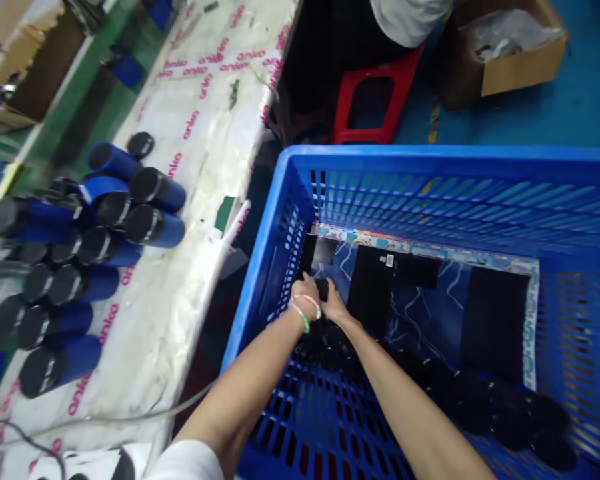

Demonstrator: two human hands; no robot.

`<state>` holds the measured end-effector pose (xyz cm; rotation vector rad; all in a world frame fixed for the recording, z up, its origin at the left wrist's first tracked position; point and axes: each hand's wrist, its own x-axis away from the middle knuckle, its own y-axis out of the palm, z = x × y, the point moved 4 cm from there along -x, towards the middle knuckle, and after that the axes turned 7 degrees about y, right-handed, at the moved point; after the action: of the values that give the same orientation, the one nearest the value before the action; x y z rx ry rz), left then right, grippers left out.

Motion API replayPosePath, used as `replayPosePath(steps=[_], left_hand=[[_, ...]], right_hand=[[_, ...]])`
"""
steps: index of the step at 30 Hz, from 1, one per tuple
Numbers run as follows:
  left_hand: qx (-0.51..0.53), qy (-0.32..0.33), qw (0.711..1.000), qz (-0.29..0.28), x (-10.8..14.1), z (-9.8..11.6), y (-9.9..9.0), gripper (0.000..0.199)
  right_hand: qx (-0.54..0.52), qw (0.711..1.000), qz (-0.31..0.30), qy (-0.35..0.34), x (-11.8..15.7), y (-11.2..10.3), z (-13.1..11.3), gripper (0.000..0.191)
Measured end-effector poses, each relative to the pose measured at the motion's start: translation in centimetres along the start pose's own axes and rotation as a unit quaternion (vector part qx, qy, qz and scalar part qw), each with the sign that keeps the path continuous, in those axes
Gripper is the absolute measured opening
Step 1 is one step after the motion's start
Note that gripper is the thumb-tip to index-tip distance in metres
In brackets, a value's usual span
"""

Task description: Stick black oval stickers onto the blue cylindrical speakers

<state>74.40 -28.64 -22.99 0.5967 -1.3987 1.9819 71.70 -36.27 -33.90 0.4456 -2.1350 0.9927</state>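
Note:
My left hand (303, 293), with a green and a pink bracelet on the wrist, and my right hand (335, 305) reach down into a blue plastic crate (300, 193). Between their fingers sits a small black piece (323, 288), partly hidden by them. Below my wrists, several black round pieces (485, 407) lie in a row on the crate floor. A printed blue sheet (425, 300) with black rectangular pads (495, 327) lies in the crate, just beyond my hands.
On the white table (180, 133) at left, printed with pink lettering, stand several black-capped blue cylinders (155, 190). A red stool (375, 100), a seated person's white-clad back (410, 17) and a cardboard box (505, 53) are beyond the crate, on the blue floor.

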Motion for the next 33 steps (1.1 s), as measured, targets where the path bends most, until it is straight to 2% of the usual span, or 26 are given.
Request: replayPosePath(steps=[2, 4, 5, 7, 8, 9, 10, 12, 13, 14, 16, 18, 20, 22, 25, 27, 29, 31, 33], left_hand=[[-0.020, 0.019, 1.000, 0.006, 3.5, 2.8, -1.7, 0.030], [-0.030, 0.052, 0.998, 0.024, 8.2, 4.9, -4.1, 0.028], [-0.028, 0.080, 0.996, 0.036, 10.9, 5.5, -5.4, 0.032], [-0.012, 0.128, 0.988, 0.086, 16.4, 4.8, -8.7, 0.032], [0.010, 0.145, 0.975, 0.168, 19.3, 3.4, -10.8, 0.027], [0.030, 0.118, 0.959, 0.258, 22.2, 1.1, -12.8, 0.026], [0.042, 0.058, 0.937, 0.341, 25.1, -1.9, -14.4, 0.026], [-0.009, -0.088, 0.882, 0.464, 30.1, -8.8, -16.2, 0.026], [-0.048, -0.158, 0.860, 0.483, 31.9, -12.2, -16.2, 0.033], [-0.076, -0.217, 0.847, 0.479, 33.2, -15.2, -15.7, 0.047], [-0.085, -0.286, 0.836, 0.460, 34.4, -20.1, -14.1, 0.069], [-0.038, -0.323, 0.835, 0.444, 34.6, -23.2, -12.6, 0.085], [0.042, -0.345, 0.841, 0.415, 34.3, -24.8, -12.0, 0.093], [0.102, -0.369, 0.846, 0.372, 34.0, -25.4, -12.1, 0.089], [0.109, -0.406, 0.838, 0.347, 34.2, -25.2, -12.6, 0.070], [0.091, -0.434, 0.823, 0.356, 34.7, -24.8, -12.6, 0.062], [0.073, -0.453, 0.813, 0.358, 35.0, -24.3, -12.3, 0.063], [0.057, -0.461, 0.812, 0.353, 35.1, -23.8, -12.1, 0.067], [0.052, -0.456, 0.820, 0.344, 34.8, -23.1, -12.2, 0.067]], right_hand=[[-0.006, 0.999, 0.037, -0.019, 0.6, -1.3, -1.1, 0.035], [-0.022, 0.993, 0.097, -0.060, 1.3, -3.5, -3.2, 0.034], [-0.036, 0.986, 0.134, -0.090, 1.7, -5.0, -4.8, 0.035], [-0.075, 0.960, 0.215, -0.165, 2.8, -8.1, -8.6, 0.040], [-0.097, 0.941, 0.253, -0.203, 3.7, -9.6, -10.9, 0.043], [-0.118, 0.920, 0.285, -0.240, 4.7, -10.9, -13.4, 0.046], [-0.135, 0.898, 0.311, -0.281, 6.1, -11.9, -16.0, 0.046], [-0.145, 0.848, 0.331, -0.388, 9.6, -12.7, -21.6, 0.041], [-0.131, 0.815, 0.322, -0.464, 11.7, -12.4, -24.5, 0.037], [-0.096, 0.788, 0.295, -0.531, 13.9, -11.5, -27.3, 0.034], [0.009, 0.770, 0.230, -0.595, 17.4, -8.5, -32.1, 0.039], [0.114, 0.787, 0.198, -0.573, 19.5, -5.2, -35.3, 0.054], [0.198, 0.797, 0.199, -0.535, 20.8, -2.3, -37.2, 0.066], [0.244, 0.792, 0.221, -0.513, 21.5, -0.4, -38.2, 0.065], [0.252, 0.784, 0.263, -0.503, 22.4, 0.6, -38.7, 0.055], [0.254, 0.774, 0.279, -0.508, 22.7, 0.7, -38.9, 0.052], [0.259, 0.767, 0.291, -0.509, 22.7, 0.4, -39.1, 0.054], [0.271, 0.757, 0.295, -0.516, 22.3, 0.0, -39.4, 0.058], [0.294, 0.729, 0.277, -0.553, 21.8, -0.3, -39.8, 0.057]])
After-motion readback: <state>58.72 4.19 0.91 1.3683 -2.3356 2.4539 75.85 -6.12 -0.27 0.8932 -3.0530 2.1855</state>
